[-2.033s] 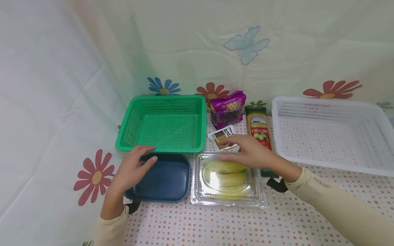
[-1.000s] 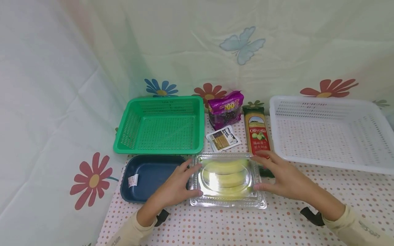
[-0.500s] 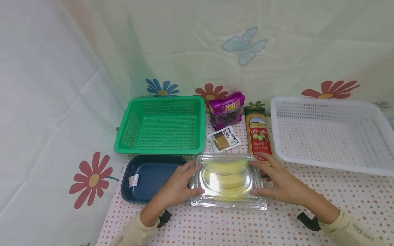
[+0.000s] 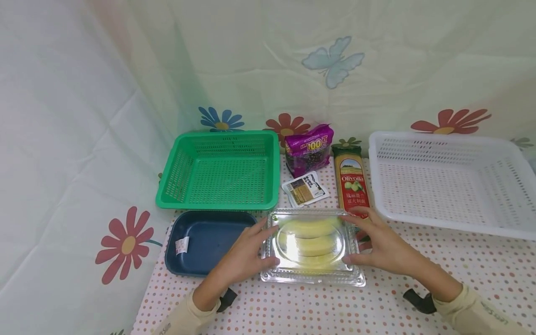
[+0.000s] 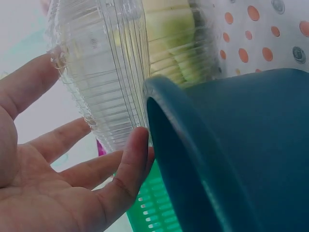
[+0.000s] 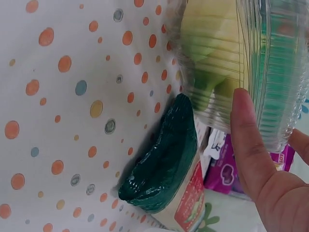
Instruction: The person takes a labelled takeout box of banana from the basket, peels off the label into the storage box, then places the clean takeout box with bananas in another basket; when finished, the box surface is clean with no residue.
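A clear plastic clamshell box [image 4: 310, 274] with bananas [image 4: 311, 246] inside sits on the dotted cloth, between my two hands. My left hand [image 4: 243, 253] spans its left side, fingers spread and fairly straight; in the left wrist view the fingertips [image 5: 137, 137] meet the ribbed wall and the lid's edge. At the right side is my right hand [image 4: 387, 246], thumb at the lid's near part and fingers at the far corner. One straight finger [image 6: 246, 125] lies along the ribbed wall in the right wrist view. Other fingers there are partly hidden behind the box.
A dark blue tray [image 4: 201, 246] lies left of the box, under my left forearm. Behind stand a green basket [image 4: 217, 205], a purple bag [image 4: 309, 149] and a small packet [image 4: 304, 189]. Right are an Olivoila pasta pack [image 4: 351, 181] and a white basket [image 4: 452, 225].
From above the blue tray and the box's far edge, my hands have moved to the box's left and right sides. Over the last half second the box has shifted slightly right.
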A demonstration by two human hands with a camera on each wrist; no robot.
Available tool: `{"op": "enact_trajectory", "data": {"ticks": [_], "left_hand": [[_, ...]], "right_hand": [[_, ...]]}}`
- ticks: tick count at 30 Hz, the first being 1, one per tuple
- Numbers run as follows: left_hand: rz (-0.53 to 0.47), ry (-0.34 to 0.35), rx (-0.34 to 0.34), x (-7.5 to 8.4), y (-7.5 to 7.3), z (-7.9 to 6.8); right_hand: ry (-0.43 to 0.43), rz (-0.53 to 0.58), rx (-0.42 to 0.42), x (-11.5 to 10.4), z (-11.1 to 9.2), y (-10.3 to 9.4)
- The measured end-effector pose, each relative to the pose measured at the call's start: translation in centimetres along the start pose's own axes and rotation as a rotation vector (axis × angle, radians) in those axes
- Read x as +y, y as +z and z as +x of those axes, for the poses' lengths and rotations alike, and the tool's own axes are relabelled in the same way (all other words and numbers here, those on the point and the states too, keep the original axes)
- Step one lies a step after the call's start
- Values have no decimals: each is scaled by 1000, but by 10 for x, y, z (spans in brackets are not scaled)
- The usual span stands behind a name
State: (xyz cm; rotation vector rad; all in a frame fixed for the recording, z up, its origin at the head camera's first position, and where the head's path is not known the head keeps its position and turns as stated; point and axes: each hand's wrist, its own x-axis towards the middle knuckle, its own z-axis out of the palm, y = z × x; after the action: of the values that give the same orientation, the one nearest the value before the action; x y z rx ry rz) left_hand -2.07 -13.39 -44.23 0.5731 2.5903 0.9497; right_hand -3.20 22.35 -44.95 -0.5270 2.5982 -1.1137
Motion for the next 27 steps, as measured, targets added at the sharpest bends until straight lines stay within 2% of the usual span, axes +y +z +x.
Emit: {"op": "enact_trajectory", "data": {"ticks": [9, 16, 21, 27], "left_hand": [[-10, 28, 12, 5, 0, -6], [-31, 22, 22, 13, -4, -11], [-151, 26, 56, 17, -10, -15], [-303, 5, 56, 17, -14, -14]], "right_hand": [[14, 38, -10, 0, -4, -5], [22, 45, -11, -6, -11, -13], [-7, 45, 0, -9, -11, -17], [-11, 33, 4, -14, -12, -25]]}}
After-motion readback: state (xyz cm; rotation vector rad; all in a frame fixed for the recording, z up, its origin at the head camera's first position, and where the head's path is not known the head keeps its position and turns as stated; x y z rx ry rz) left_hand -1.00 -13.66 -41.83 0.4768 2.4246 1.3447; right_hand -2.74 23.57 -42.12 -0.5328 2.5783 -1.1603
